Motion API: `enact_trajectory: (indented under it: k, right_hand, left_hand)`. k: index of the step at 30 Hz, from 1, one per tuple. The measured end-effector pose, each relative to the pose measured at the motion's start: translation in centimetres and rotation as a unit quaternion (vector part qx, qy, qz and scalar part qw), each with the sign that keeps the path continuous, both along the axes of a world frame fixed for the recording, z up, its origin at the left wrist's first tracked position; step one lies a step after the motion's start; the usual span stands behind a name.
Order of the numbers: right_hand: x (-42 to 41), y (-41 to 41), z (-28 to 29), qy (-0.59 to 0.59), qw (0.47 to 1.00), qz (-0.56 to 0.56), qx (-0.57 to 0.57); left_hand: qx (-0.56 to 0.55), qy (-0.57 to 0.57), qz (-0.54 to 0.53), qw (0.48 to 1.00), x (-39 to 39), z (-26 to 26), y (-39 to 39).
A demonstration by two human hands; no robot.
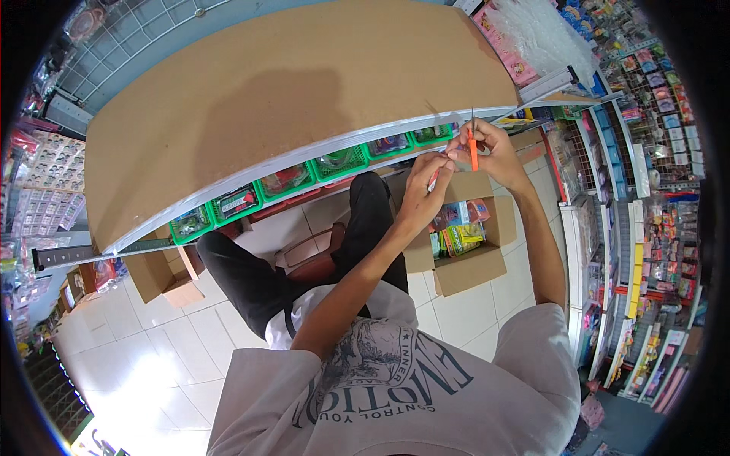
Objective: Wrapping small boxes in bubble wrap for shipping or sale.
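Scissors with orange handles (473, 150) hang from the fingers of my right hand (491, 149), their metal blades pointing up towards the shelf edge. My left hand (426, 181) pinches a small red-and-white item (433, 180), too small to name. The fingertips of both hands meet just in front of the brown shelf board (353, 62). Below my hands an open cardboard box (470, 273) holds colourful packets (461, 239).
Green plastic baskets (285, 181) with packaged goods line the space under the shelf edge. Another open cardboard box (149, 273) stands on the floor at the left. Racks of small packaged goods (664, 239) rise at the right. Clear plastic bags (539, 40) lie at the upper right.
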State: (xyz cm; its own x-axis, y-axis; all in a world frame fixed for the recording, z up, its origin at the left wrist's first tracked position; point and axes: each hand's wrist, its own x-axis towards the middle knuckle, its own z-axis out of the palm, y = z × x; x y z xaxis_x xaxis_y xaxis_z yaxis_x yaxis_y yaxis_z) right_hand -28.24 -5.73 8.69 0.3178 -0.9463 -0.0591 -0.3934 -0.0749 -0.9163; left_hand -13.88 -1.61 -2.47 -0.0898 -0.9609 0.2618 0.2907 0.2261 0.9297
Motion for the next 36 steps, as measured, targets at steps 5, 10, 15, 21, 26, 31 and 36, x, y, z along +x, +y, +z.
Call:
enact_trajectory:
  k: [5,10,15,21,26,31,36]
  right_hand:
    - [0.4,0.0,0.6,0.017,1.000,-0.001,-0.020]
    - [0.3,0.1,1.0,0.048,0.997,-0.013,-0.055]
    - [0.4,-0.2,2.3,0.039,0.997,0.005,-0.063]
    - [1.7,-1.6,3.8,0.057,0.988,0.001,-0.144]
    - [1.7,-3.1,2.4,0.040,0.990,-0.044,-0.130]
    - [2.0,-4.5,1.2,0.073,0.990,-0.013,-0.123]
    - [1.6,-4.9,0.4,0.072,0.989,-0.022,-0.127]
  left_hand:
    - [0.000,-0.002,0.005,1.000,0.1,-0.2,-0.4]
    - [-0.003,0.007,-0.047,0.999,0.6,0.5,-0.1]
    - [0.004,-0.010,-0.083,0.996,0.8,0.3,-0.6]
    - [0.193,0.028,-0.159,0.968,0.9,0.1,-1.9]
    - [0.192,0.043,-0.162,0.967,0.5,1.7,-0.3]
    - [0.220,0.029,-0.128,0.967,-0.3,0.5,-0.6]
    - [0.226,0.014,-0.125,0.966,-0.8,0.4,-0.7]
